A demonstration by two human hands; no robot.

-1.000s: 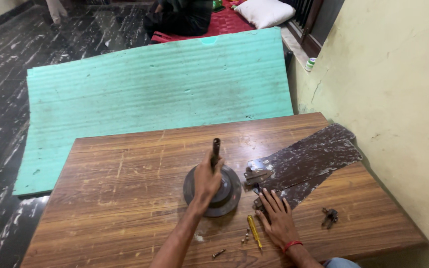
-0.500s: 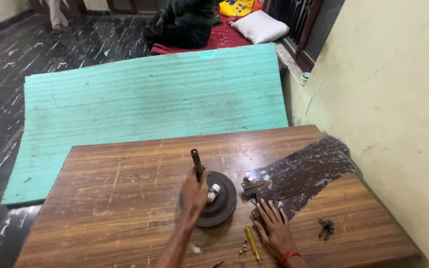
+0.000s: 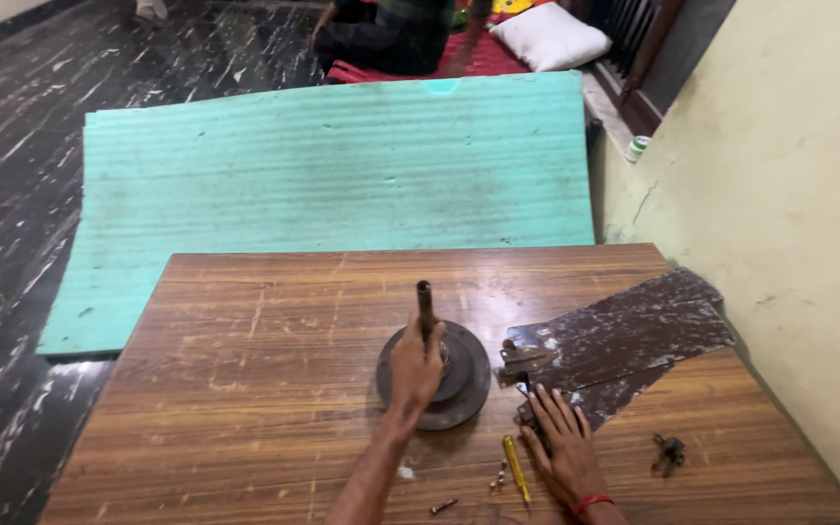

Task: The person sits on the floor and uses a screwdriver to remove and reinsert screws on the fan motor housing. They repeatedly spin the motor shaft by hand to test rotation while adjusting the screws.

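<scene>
A dark round metal disc (image 3: 466, 379) lies on the wooden table (image 3: 245, 389), with a dark upright rod (image 3: 425, 303) rising from its middle. My left hand (image 3: 414, 367) is wrapped around the lower part of that rod, above the disc. My right hand (image 3: 561, 447) rests flat, fingers spread, on the table at the near ends of the brown metal blades (image 3: 624, 340). A yellow-handled screwdriver (image 3: 515, 469) lies just left of my right hand, with a few small screws (image 3: 498, 478) beside it.
A small dark metal fitting (image 3: 670, 451) sits near the table's right edge. A large teal foam sheet (image 3: 342, 185) covers the dark marble floor beyond the table. A cream wall (image 3: 789, 194) runs along the right. A seated person (image 3: 391, 34) and a white pillow (image 3: 548, 37) are far back.
The view has shifted so the table sits more centred; my left hand stays on the rod and my right hand stays flat by the blades.
</scene>
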